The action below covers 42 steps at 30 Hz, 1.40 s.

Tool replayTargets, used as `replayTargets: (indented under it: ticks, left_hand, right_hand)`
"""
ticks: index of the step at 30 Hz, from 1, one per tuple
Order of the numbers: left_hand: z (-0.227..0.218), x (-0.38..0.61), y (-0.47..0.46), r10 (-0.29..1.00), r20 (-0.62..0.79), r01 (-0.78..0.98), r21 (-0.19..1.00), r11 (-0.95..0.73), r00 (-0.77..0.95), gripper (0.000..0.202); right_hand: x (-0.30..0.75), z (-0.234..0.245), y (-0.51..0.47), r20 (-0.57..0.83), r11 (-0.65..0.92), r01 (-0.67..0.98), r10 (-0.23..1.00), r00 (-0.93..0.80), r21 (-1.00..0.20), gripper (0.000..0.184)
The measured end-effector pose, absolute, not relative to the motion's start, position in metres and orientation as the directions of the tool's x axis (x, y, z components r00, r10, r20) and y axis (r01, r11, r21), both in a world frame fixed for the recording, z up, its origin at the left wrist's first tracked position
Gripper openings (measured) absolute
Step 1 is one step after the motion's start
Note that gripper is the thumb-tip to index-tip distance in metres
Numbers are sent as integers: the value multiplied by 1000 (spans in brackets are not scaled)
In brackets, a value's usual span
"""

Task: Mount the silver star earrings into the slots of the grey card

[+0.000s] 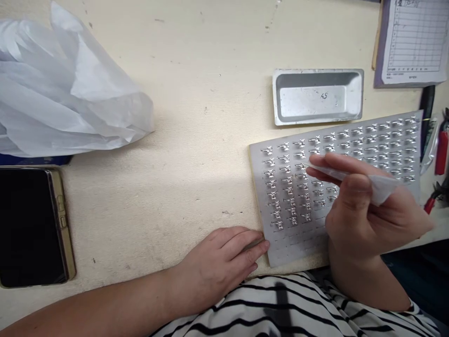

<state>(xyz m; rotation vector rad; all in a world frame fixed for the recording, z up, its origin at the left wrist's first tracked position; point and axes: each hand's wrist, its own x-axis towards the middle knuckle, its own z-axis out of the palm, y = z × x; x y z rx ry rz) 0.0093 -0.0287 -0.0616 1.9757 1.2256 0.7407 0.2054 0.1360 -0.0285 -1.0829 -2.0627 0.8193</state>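
Note:
A grey slotted foam board (296, 252) lies at the right, tilted on the table, with rows of small silver rings (269, 173) standing in its slits. Each ring has a sparkling head. My right hand (368, 210) is above the board, closed around white tweezers (338, 174), whose thin tip points left over the rings. Their wide pale back end passes across my palm. My left hand (231, 255) rests palm down on the table, fingers stretched out, fingertips touching the board's lower left edge. Part of the ring rows is hidden behind my right hand.
Behind the board stands a metal tray (308, 100) with a handwritten mark. A white plastic bag (87, 103) and a phone (30, 227) lie at the left. A form pad (414, 44) is at the upper right, above red-handled pliers (441, 152).

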Motion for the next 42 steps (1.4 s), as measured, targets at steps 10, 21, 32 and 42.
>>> replayTargets:
  ticks: [10, 21, 32, 42]
  left_hand:
    - [-62, 10, -31, 913, 92, 522, 795, -308, 399, 35]
    - [-63, 10, -31, 915, 103, 515, 799, -310, 390, 35]
    - [-61, 9, -29, 915, 101, 511, 803, -307, 391, 34]
    - [-62, 10, -28, 918, 114, 518, 796, -314, 381, 33]
  right_hand:
    - [197, -36, 129, 243, 467, 394, 832, -498, -792, 30]
    - [198, -37, 127, 208, 459, 416, 828, -521, -785, 27]
    - [198, -26, 131, 199, 476, 438, 817, -540, -763, 36]
    - [199, -21, 129, 202, 482, 430, 811, -549, -764, 38]
